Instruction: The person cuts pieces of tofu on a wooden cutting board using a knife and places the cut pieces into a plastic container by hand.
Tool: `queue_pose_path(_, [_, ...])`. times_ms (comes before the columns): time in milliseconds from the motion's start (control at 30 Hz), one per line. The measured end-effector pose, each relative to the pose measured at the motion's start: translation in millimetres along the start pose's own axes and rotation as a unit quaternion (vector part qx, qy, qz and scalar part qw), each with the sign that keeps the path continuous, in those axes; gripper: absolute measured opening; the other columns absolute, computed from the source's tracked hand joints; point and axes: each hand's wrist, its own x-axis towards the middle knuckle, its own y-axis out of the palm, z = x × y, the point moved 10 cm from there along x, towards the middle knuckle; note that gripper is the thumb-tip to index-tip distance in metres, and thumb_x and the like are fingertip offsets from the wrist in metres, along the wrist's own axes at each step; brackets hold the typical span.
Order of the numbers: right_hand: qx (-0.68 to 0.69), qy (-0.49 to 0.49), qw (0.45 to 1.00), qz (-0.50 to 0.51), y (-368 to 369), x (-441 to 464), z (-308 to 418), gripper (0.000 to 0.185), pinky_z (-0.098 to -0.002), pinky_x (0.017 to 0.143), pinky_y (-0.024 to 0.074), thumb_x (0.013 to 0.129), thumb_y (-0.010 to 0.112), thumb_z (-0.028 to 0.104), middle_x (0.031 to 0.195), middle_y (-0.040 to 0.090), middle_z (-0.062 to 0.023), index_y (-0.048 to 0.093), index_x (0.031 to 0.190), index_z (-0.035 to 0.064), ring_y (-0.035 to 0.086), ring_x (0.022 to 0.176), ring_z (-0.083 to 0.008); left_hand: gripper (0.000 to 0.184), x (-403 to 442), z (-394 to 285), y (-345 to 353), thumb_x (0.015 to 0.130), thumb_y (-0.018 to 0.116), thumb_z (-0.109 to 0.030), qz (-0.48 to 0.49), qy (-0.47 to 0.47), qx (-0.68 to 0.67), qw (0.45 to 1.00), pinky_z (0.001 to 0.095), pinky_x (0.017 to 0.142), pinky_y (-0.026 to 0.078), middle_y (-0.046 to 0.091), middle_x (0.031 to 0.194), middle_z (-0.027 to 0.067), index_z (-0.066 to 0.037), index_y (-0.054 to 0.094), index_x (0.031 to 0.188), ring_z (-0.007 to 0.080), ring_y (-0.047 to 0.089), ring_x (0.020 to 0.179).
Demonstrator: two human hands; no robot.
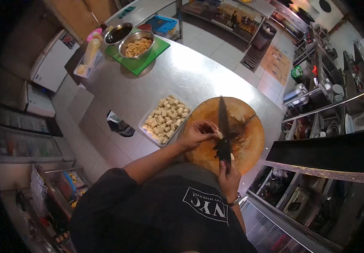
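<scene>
A dark-bladed knife (223, 116) lies over a round wooden chopping board (247, 147), its tip pointing away from me. My right hand (229, 179) is wrapped round its handle near the board's front edge. My left hand (199, 134) is closed on a small pale piece (219, 134), left of the blade. Another pale bit (232, 156) shows beside the blade near my right hand. Left of the board, a clear plastic container (145, 132) holds several pale, chunky pieces (167, 114).
On the metal table (182, 67), a green board (161, 47) bears a steel bowl of brown bits (137, 47) and a bowl of dark liquid (118, 33). A plastic tray (90, 69) sits at the far left. Shelves and a cooking area line the right.
</scene>
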Motion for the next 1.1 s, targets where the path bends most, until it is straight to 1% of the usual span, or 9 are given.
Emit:
queue_pose_path(100, [0.052, -0.021, 0.997, -0.048, -10, 1, 2, 0.025, -0.0436, 0.067, 0.0529, 0.1, 0.065, 0.022, 0.086, 0.072, -0.0216, 0.066, 0.11, -0.001, 0.071, 0.077, -0.0386, 0.009, -13, -18, -49, 0.09, 0.075, -0.002, -0.065, -0.026, 0.099, 0.993, 0.0323, 0.084, 0.058, 0.073, 0.105, 0.0088, -0.004, 0.069, 0.096, 0.0175, 0.071, 0.097])
queue_pose_path(167, [0.031, -0.018, 0.996, -0.083, -17, -1, -9, 0.025, -0.0351, 0.062, 0.0518, 0.1, 0.067, 0.021, 0.082, 0.074, -0.0142, 0.067, 0.107, -0.0035, 0.071, 0.07, -0.0195, 0.012, -30, -31, -94, 0.09, 0.077, -0.006, -0.102, -0.053, 0.251, 0.961, 0.0326, 0.084, 0.058, 0.074, 0.103, 0.0101, -0.003, 0.07, 0.099, 0.0185, 0.071, 0.096])
queue_pose_path(233, [0.038, 0.0, 0.996, -0.08, -15, 0, -12, 0.024, -0.0412, 0.061, 0.0512, 0.1, 0.065, 0.022, 0.079, 0.071, -0.0186, 0.067, 0.106, -0.0015, 0.07, 0.068, -0.0324, 0.015, -43, -50, -122, 0.089, 0.079, -0.01, -0.104, -0.065, 0.327, 0.937, 0.0333, 0.083, 0.058, 0.074, 0.101, 0.0106, -0.004, 0.071, 0.1, 0.0195, 0.071, 0.094])
queue_pose_path(333, [0.035, 0.036, 0.996, -0.08, -16, -1, -18, 0.023, -0.0298, 0.063, 0.0499, 0.102, 0.064, 0.019, 0.077, 0.07, -0.0079, 0.067, 0.106, -0.0031, 0.064, 0.07, -0.0127, 0.021, -65, -34, -148, 0.086, 0.082, -0.018, -0.055, -0.232, 0.576, 0.782, 0.0403, 0.089, 0.055, 0.072, 0.107, 0.0121, -0.005, 0.073, 0.101, 0.0251, 0.069, 0.1])
queue_pose_path(433, [0.075, 0.05, 0.99, -0.11, -25, -2, -21, 0.022, -0.0291, 0.066, 0.0499, 0.104, 0.062, 0.018, 0.082, 0.07, -0.0065, 0.067, 0.106, -0.0034, 0.063, 0.075, -0.0113, 0.02, -54, -52, -111, 0.085, 0.08, -0.019, -0.066, 0.041, 0.743, 0.665, 0.0465, 0.098, 0.05, 0.068, 0.119, 0.0136, -0.008, 0.075, 0.1, 0.0317, 0.063, 0.114])
queue_pose_path(633, [0.149, 0.034, 0.967, -0.203, -44, -11, -18, 0.023, -0.0268, 0.071, 0.049, 0.105, 0.061, 0.018, 0.089, 0.069, -0.0042, 0.065, 0.113, -0.0036, 0.06, 0.078, -0.0106, 0.03, -11, 58, 16, 0.087, 0.074, -0.014, 0.216, 0.09, 0.52, 0.821, 0.0457, 0.105, 0.044, 0.063, 0.128, 0.0155, -0.008, 0.072, 0.116, 0.0354, 0.055, 0.124])
queue_pose_path(833, [0.122, 0.051, 0.975, -0.18, -46, -20, -28, 0.022, -0.0279, 0.073, 0.0502, 0.105, 0.06, 0.018, 0.09, 0.069, -0.0022, 0.064, 0.112, -0.0024, 0.061, 0.08, -0.0114, 0.041, 10, 113, 63, 0.091, 0.074, -0.018, 0.313, -0.003, 0.562, 0.766, 0.0412, 0.102, 0.049, 0.067, 0.124, 0.0115, -0.005, 0.066, 0.129, 0.0313, 0.061, 0.118])
queue_pose_path(933, [0.135, 0.067, 0.972, -0.177, -45, -22, -31, 0.023, -0.0302, 0.073, 0.0509, 0.105, 0.061, 0.02, 0.089, 0.071, -0.0065, 0.065, 0.107, -0.0024, 0.063, 0.081, -0.0127, 0.043, 16, 105, 30, 0.096, 0.072, -0.019, 0.147, -0.149, 0.285, 0.935, 0.0378, 0.093, 0.055, 0.07, 0.116, 0.0094, -0.001, 0.062, 0.134, 0.0242, 0.067, 0.106])
queue_pose_path(1100, [0.03, 0.047, 0.995, -0.083, -24, -12, -20, 0.025, -0.0417, 0.065, 0.0549, 0.1, 0.065, 0.021, 0.088, 0.074, -0.0226, 0.066, 0.109, -0.0017, 0.074, 0.081, -0.0387, 0.04, 28, 44, 14, 0.098, 0.07, -0.014, 0.061, -0.13, 0.002, 0.99, 0.034, 0.085, 0.058, 0.071, 0.106, 0.0101, 0.002, 0.061, 0.133, 0.0186, 0.07, 0.095])
